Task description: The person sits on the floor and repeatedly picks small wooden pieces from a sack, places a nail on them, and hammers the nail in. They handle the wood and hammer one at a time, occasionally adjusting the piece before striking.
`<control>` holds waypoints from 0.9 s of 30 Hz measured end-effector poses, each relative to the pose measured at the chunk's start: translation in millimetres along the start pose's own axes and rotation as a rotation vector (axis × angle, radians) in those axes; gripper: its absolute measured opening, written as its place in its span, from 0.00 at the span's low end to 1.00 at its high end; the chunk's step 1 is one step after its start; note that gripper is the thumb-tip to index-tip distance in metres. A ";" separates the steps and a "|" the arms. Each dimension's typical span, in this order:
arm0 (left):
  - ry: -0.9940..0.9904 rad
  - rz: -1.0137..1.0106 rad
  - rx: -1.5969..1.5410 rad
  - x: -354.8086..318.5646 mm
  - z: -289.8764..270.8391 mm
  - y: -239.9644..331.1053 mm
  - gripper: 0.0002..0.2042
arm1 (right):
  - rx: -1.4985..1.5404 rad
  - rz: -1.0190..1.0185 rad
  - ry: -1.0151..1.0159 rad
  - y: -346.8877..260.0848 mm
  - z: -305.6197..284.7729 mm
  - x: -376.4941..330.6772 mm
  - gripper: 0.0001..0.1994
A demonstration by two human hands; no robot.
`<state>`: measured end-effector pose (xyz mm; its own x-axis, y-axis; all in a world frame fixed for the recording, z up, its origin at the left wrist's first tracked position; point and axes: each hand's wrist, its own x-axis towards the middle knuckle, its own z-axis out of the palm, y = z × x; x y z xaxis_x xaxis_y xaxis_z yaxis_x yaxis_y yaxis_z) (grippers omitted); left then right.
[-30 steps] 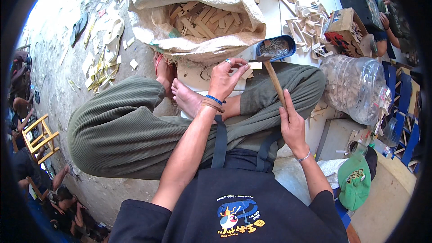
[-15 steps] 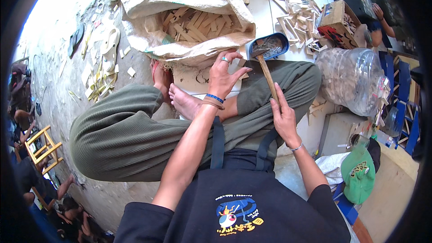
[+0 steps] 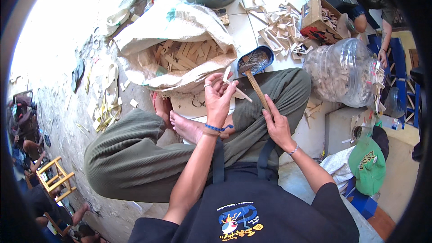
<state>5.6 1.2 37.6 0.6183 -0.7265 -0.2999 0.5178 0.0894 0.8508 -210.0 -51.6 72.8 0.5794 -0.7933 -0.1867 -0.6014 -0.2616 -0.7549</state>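
My left hand (image 3: 218,103) is turned palm up in front of the sack, its fingers closed on a small joined piece of thin wooden strips (image 3: 243,94). How the strips are joined is partly hidden by the fingers. In my right hand (image 3: 279,130) is the wooden handle of a hammer (image 3: 256,87), held loosely over my right thigh. The hammer's head lies at the near edge of a blue tray (image 3: 272,55) of nails (image 3: 259,60). Below my left hand, a pale board (image 3: 189,105) lies by my bare foot (image 3: 185,125).
A white woven sack (image 3: 148,27) full of wooden strips (image 3: 186,54) stands ahead. Beyond the tray lies a heap of small wooden frames (image 3: 281,31), beside a cardboard box (image 3: 317,22). A large clear plastic container (image 3: 337,74) sits at right, near a green cap (image 3: 366,166). Other people work around.
My left hand has turned palm up and now holds the wooden piece in view. The hammer stays in my right hand, its head still at the tray. The view has shifted slightly.
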 end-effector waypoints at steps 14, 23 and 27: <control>-0.200 -0.203 -0.414 -41.3 2.0 78.8 0.24 | 0.073 -0.005 0.000 -0.1 -0.8 1.1 0.28; -0.247 -0.122 -0.364 -46.4 3.2 86.8 0.26 | 0.085 -0.028 0.008 0.1 -0.3 2.3 0.28; -0.278 -0.091 -0.368 -46.6 2.4 88.0 0.26 | 0.070 -0.006 -0.006 -0.6 -1.0 2.6 0.28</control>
<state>21.0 41.3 127.5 0.4050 -0.8930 -0.1962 0.7689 0.2165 0.6016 -208.7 -54.1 73.4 0.5863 -0.7884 -0.1862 -0.5581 -0.2265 -0.7982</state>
